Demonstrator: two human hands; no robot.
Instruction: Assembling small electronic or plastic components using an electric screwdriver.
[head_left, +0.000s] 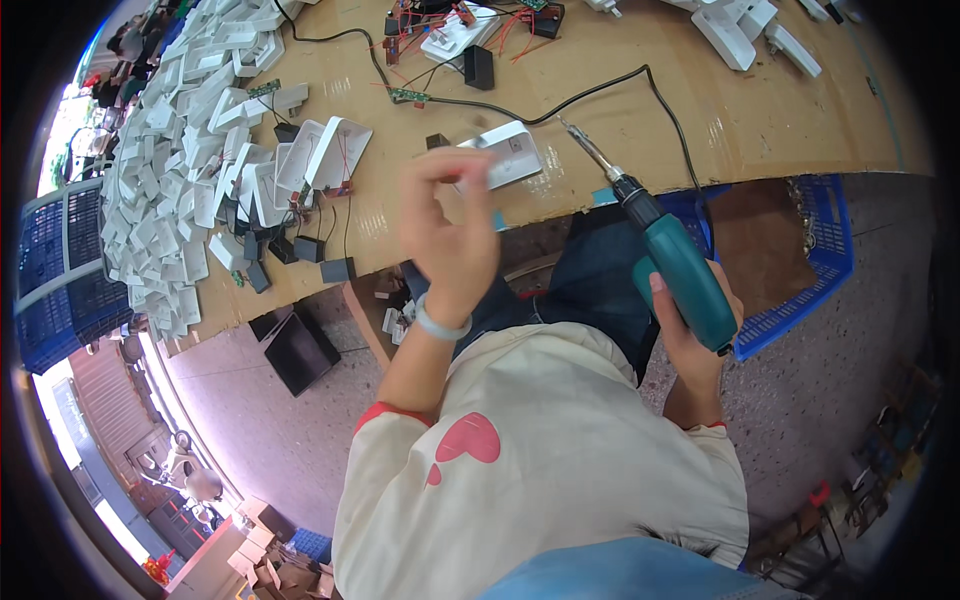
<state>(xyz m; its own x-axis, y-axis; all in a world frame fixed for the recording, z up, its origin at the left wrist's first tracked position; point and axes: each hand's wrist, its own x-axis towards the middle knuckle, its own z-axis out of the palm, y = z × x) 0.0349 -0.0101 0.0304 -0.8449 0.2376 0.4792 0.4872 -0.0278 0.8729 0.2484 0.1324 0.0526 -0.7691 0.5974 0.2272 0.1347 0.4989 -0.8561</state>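
Note:
My right hand is wrapped round the body of a dark green electric screwdriver. Its black collar and long metal bit point up and left, over the table's front edge. Over the same edge my left hand is raised, blurred, its thumb and fingers curled together in a pinch. Anything between those fingertips is too smeared to make out. Just beyond them lies an open white plastic casing on the table, partly hidden by the hand. A small dark block sits at its left.
A large heap of white casings covers the table's left side. Nearer are black boxes with wires. A black cable crosses the cardboard-covered table. Red-wired parts lie at the back. A blue crate stands at right.

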